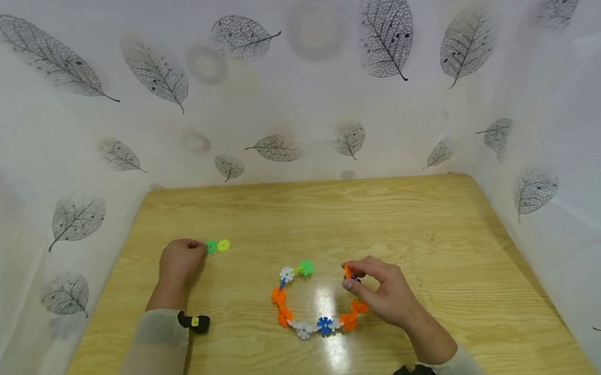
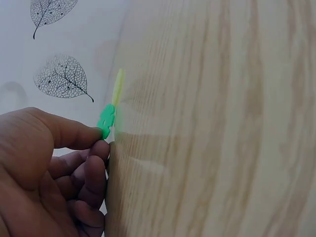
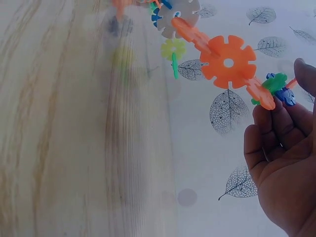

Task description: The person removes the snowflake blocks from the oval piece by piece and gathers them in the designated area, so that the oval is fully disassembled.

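Observation:
My left hand [image 1: 178, 264] pinches a green snowflake disc [image 1: 211, 246] between thumb and forefinger at the left of the table. A yellow snowflake disc [image 1: 223, 245] is joined to its far side. In the left wrist view this green disc [image 2: 106, 121] is seen nearly edge-on. My right hand [image 1: 389, 291] holds one end of a curved chain of linked snowflake discs, pinching around an orange disc [image 1: 347, 272]. Beside it a dark blue disc [image 3: 287, 96] and a green one show in the right wrist view. At the chain's other end is a green disc [image 1: 306, 268].
The chain curves over the wooden table [image 1: 385, 217] through white, orange and blue discs [image 1: 325, 325], open toward the back. A leaf-printed white cloth [image 1: 305, 95] stands behind the table and on both sides. Black straps with small devices [image 1: 197, 323] sit at the wrists.

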{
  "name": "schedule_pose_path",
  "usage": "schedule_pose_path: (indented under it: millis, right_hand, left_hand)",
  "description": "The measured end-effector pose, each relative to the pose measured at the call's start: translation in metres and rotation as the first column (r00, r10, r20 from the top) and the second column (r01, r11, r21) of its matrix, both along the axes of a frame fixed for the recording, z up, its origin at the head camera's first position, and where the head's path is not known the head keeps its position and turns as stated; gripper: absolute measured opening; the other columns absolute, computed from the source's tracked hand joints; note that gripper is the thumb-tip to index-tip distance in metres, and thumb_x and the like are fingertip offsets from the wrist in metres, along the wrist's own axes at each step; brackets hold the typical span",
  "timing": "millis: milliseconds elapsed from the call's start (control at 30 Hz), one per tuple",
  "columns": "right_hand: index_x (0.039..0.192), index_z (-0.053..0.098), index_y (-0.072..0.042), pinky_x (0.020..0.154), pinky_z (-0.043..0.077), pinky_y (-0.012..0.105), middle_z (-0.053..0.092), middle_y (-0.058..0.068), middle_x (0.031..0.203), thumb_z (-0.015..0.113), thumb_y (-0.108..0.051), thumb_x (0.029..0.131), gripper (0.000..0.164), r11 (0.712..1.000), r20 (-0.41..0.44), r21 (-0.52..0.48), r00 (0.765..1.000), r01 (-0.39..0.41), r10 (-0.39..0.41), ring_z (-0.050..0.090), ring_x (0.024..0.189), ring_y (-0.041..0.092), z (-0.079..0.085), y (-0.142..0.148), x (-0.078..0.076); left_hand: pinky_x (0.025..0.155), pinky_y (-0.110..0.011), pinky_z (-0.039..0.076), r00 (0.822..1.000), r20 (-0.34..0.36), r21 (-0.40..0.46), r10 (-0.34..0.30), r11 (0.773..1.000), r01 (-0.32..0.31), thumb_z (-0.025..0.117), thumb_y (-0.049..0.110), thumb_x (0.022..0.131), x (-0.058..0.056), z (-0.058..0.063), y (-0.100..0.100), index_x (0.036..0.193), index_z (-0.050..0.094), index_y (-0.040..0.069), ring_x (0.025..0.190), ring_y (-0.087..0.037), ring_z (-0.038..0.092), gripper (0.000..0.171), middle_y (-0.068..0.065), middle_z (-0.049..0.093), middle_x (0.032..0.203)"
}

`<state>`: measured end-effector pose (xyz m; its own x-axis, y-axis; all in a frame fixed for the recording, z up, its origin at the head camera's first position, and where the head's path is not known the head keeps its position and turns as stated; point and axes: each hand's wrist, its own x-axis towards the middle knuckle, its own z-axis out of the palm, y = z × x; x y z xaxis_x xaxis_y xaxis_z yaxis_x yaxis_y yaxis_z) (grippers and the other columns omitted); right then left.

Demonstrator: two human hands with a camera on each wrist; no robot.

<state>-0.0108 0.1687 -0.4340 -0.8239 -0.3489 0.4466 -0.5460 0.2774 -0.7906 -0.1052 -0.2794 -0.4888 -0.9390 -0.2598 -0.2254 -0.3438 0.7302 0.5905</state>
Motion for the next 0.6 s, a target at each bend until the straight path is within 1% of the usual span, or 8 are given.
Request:
schedule_pose_path:
  millis: [100, 200, 433, 600]
  right_hand:
    - [0.11, 0.074, 0.004, 0.074, 0.056, 0.031, 0.071, 0.006, 0.09, 0.077, 0.014, 0.083, 0.029, 1.0, -0.003, -0.006, 1.0, -0.002, 0.002, 0.067, 0.084, 0.016, 0.011, -0.002, 0.003]
    - [0.109, 0.075, 0.003, 0.074, 0.057, 0.032, 0.071, 0.006, 0.09, 0.078, 0.013, 0.083, 0.028, 1.0, 0.003, -0.007, 1.0, -0.001, 0.001, 0.067, 0.084, 0.016, 0.015, -0.004, 0.004]
    - [0.111, 0.074, 0.004, 0.075, 0.057, 0.033, 0.071, 0.004, 0.091, 0.078, 0.013, 0.083, 0.029, 1.0, -0.011, -0.01, 1.0, -0.005, 0.005, 0.066, 0.084, 0.016, 0.015, -0.003, 0.004]
    - [0.111, 0.074, 0.004, 0.074, 0.057, 0.033, 0.071, 0.005, 0.09, 0.078, 0.013, 0.083, 0.03, 1.0, -0.009, -0.009, 1.0, -0.006, 0.006, 0.067, 0.084, 0.016, 0.014, -0.002, 0.004]
  left_hand:
    - [0.096, -0.055, 0.049, 1.0, 0.008, -0.022, -0.016, 1.0, 0.016, 0.058, 0.035, 0.098, -0.001, 0.0, -0.001, 0.116, 0.076, 0.0, 0.111, -0.042, 0.064, 0.043, -0.022, 0.071, 0.119]
    - [0.096, -0.055, 0.05, 1.0, 0.008, -0.038, -0.021, 0.999, 0.022, 0.059, 0.035, 0.098, -0.002, 0.0, -0.002, 0.115, 0.076, 0.0, 0.111, -0.043, 0.064, 0.043, -0.022, 0.072, 0.119]
    - [0.096, -0.056, 0.049, 1.0, 0.006, -0.043, -0.028, 0.999, 0.028, 0.06, 0.034, 0.098, -0.001, 0.0, -0.002, 0.117, 0.075, -0.001, 0.112, -0.044, 0.064, 0.043, -0.023, 0.071, 0.12]
    - [0.095, -0.055, 0.049, 1.0, -0.015, -0.009, -0.018, 1.0, 0.018, 0.058, 0.035, 0.1, 0.003, 0.002, 0.002, 0.12, 0.073, -0.001, 0.111, -0.042, 0.063, 0.044, -0.023, 0.07, 0.121]
